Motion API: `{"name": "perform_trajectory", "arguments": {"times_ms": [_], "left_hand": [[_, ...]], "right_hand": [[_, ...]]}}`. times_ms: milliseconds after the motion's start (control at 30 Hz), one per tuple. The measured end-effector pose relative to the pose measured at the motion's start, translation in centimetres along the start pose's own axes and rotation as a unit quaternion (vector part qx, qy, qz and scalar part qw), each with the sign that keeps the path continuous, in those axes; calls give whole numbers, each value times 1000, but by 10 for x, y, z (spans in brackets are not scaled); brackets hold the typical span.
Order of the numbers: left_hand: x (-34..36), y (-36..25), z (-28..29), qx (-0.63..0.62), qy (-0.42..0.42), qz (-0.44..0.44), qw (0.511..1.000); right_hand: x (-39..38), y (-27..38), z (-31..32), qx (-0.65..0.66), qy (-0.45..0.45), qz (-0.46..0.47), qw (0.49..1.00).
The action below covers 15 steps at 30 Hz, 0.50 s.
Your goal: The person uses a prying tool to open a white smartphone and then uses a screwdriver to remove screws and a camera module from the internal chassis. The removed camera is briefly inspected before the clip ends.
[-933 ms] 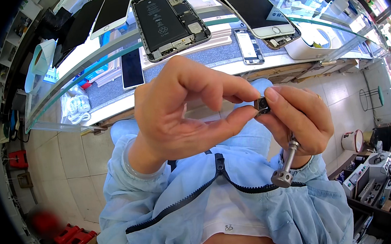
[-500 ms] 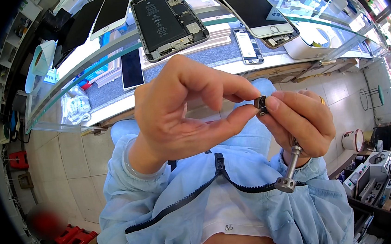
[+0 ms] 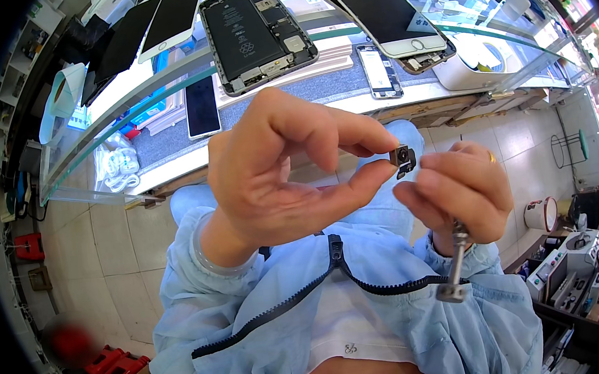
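Observation:
Between the thumb and index finger of my left hand is a small black phone camera module, its round lens showing. My right hand is just to the right of the module, with a narrow gap between its fingertips and the part. Those fingertips are slightly blurred. A metal screwdriver is tucked in the right hand's curled fingers, its thick round end pointing down toward my jacket. Beyond my hands, an opened phone body with a black battery lies on the glass counter.
Right of it, a phone with a lifted white-framed screen rests at the glass edge. On the shelf below are a dark-screened phone, a small opened phone and bagged white cables. A toolbox stands low at right.
My right fingers have let go of the camera module and drawn slightly away to the right. The screwdriver has swung a little with that hand. My left hand keeps its pinch.

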<state>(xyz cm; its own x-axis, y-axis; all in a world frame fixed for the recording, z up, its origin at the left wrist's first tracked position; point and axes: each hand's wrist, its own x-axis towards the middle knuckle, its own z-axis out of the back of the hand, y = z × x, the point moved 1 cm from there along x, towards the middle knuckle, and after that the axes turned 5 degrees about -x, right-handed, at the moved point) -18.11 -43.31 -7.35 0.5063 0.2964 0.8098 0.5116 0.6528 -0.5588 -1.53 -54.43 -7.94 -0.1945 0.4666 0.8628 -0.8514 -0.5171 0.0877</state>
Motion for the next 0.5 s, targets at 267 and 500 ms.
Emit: {"name": "perform_trajectory", "arguments": {"times_ms": [267, 500], "left_hand": [[0, 0, -4, -2, -10, 20, 1000], [-3, -2, -8, -12, -17, 55, 998]], "right_hand": [[-9, -5, -15, 160, -101, -56, 980], [-9, -10, -22, 179, -140, -14, 974]]}}
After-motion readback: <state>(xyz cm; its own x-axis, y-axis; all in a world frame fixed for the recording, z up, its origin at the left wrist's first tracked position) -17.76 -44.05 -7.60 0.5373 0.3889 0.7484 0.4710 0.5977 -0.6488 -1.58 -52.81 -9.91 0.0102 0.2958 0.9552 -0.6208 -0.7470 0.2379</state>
